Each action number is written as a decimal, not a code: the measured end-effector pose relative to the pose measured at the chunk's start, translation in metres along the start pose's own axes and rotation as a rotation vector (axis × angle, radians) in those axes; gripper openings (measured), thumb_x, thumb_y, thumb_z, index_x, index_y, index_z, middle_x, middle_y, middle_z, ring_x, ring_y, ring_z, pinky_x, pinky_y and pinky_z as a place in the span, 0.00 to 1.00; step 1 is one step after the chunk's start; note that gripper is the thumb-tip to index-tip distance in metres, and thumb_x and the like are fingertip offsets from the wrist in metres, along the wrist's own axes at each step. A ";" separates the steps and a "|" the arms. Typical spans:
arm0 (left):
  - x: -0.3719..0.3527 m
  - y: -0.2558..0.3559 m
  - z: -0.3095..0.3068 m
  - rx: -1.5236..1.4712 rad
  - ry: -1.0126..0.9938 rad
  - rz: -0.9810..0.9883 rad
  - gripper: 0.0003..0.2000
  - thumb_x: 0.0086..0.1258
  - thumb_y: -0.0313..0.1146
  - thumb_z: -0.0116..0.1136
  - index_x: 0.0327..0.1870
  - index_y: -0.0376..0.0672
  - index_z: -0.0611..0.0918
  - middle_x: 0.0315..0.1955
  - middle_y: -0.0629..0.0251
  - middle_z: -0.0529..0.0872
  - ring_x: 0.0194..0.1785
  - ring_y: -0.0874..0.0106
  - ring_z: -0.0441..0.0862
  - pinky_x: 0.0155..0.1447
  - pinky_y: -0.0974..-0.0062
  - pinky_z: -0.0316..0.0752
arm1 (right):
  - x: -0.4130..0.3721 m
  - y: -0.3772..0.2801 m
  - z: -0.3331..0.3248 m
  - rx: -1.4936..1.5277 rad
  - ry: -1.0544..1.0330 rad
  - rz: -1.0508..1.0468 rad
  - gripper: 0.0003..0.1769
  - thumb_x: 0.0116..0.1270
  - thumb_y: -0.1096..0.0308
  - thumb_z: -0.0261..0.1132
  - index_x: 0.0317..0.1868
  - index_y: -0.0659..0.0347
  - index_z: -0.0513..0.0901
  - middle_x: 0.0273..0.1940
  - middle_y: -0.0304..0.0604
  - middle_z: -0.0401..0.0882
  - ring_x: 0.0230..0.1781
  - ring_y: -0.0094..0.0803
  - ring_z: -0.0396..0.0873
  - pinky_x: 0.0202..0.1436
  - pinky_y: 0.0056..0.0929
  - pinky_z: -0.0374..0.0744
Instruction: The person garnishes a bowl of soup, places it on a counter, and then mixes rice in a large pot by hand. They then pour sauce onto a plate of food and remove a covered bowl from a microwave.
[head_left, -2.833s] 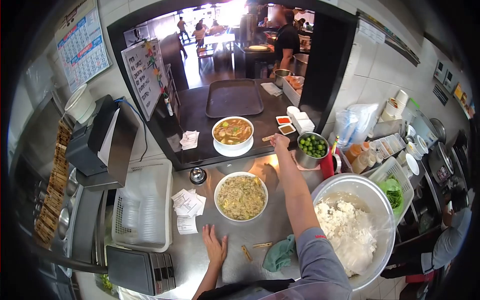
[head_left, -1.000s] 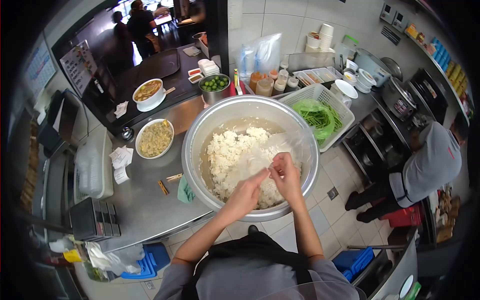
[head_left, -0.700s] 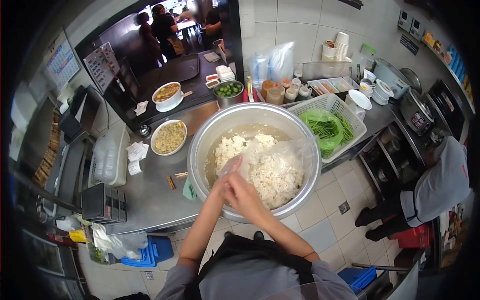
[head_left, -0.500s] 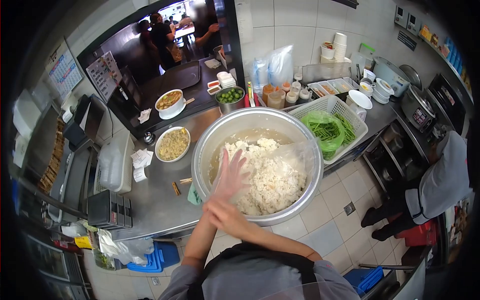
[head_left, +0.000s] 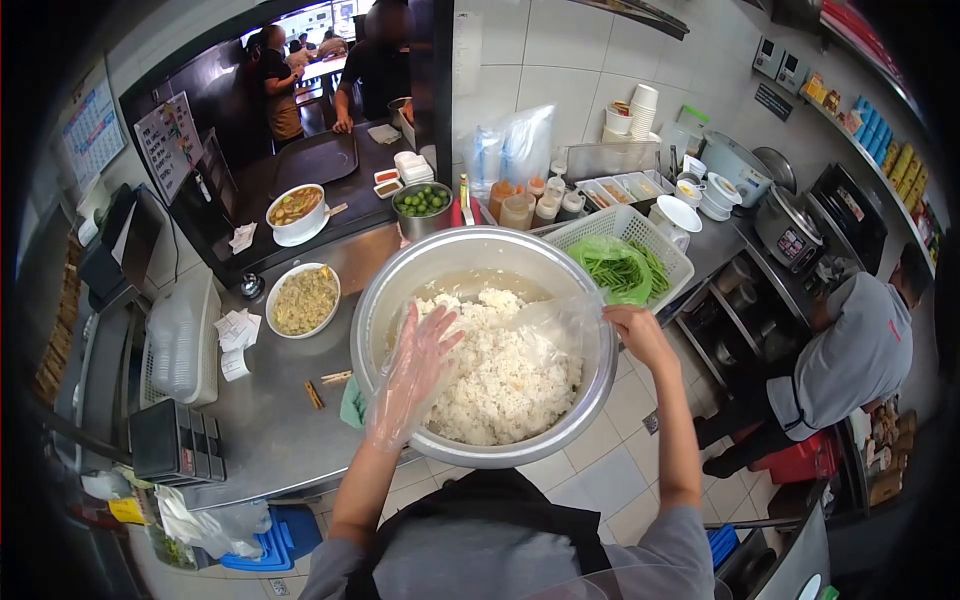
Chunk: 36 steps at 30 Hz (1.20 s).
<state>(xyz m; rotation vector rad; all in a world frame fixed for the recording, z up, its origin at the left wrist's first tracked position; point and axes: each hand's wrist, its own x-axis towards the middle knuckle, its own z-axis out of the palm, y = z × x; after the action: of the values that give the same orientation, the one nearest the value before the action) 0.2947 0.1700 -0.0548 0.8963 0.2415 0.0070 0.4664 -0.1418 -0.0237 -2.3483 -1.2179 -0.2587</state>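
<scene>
Standing at a steel counter (head_left: 270, 420), a person in a grey shirt and black apron faces a wide metal pot (head_left: 480, 255) of white rice (head_left: 500, 400). A clear plastic sheet (head_left: 560, 320) lies over the right part of the rice and reaches the pot's rim, where the bare right hand (head_left: 640, 335) pinches its edge between bent fingers. The left hand (head_left: 412, 365), in a clear plastic glove (head_left: 395, 415), hovers above the left side of the rice, fingers spread and gripping nothing, well apart from the sheet.

Behind the pot, to the right, a white mesh basket (head_left: 685, 268) holds long green stalks in a green bag. On the far left, a whiteboard (head_left: 168, 140) appears to carry a handwritten list, its words too small to read. Left of it hangs a calendar (head_left: 92, 130) with a date grid in blue and red. Nearer stand a bowl of fried rice (head_left: 325, 328) and, beyond it, a smaller bowl of soup (head_left: 310, 225). Receipts (head_left: 238, 333) bear illegible print; two clothespins (head_left: 314, 395) lie near the pot.
</scene>
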 end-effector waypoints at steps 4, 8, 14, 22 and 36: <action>0.000 -0.004 0.005 0.049 -0.002 -0.026 0.39 0.62 0.67 0.30 0.66 0.46 0.57 0.66 0.64 0.56 0.66 0.63 0.58 0.66 0.50 0.38 | 0.009 0.033 0.027 -0.082 -0.382 -0.193 0.19 0.50 0.84 0.52 0.43 0.63 0.78 0.46 0.47 0.78 0.45 0.46 0.76 0.52 0.33 0.73; 0.004 -0.009 -0.003 0.023 0.076 0.000 0.38 0.62 0.66 0.34 0.64 0.45 0.61 0.64 0.67 0.61 0.64 0.66 0.61 0.65 0.50 0.41 | 0.045 0.016 0.061 0.077 -0.560 -0.360 0.24 0.52 0.80 0.50 0.51 0.57 0.76 0.53 0.45 0.73 0.51 0.45 0.73 0.56 0.35 0.71; -0.005 -0.013 -0.002 0.484 0.035 0.093 0.32 0.63 0.61 0.43 0.56 0.40 0.71 0.54 0.60 0.72 0.54 0.67 0.71 0.58 0.71 0.63 | 0.063 -0.040 0.061 0.337 -0.540 -0.319 0.41 0.56 0.66 0.64 0.67 0.55 0.53 0.65 0.53 0.56 0.64 0.45 0.60 0.64 0.32 0.61; -0.003 -0.045 0.034 1.116 -0.107 0.209 0.37 0.60 0.66 0.40 0.41 0.31 0.77 0.35 0.44 0.79 0.39 0.57 0.75 0.47 0.61 0.68 | 0.039 -0.099 0.049 1.162 -0.319 0.402 0.37 0.68 0.58 0.48 0.69 0.39 0.35 0.66 0.59 0.50 0.67 0.55 0.48 0.65 0.48 0.52; 0.032 -0.058 0.065 1.341 -0.121 0.155 0.27 0.67 0.55 0.40 0.32 0.35 0.77 0.26 0.48 0.77 0.30 0.58 0.72 0.41 0.63 0.68 | 0.008 -0.073 0.119 1.952 0.166 0.723 0.23 0.67 0.61 0.53 0.61 0.52 0.61 0.57 0.49 0.63 0.55 0.38 0.67 0.42 0.24 0.79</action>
<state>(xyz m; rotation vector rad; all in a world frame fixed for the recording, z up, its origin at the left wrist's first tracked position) 0.3335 0.0871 -0.0677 2.2403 0.0296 -0.0735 0.4057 -0.0413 -0.0998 -0.7615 -0.0565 0.6786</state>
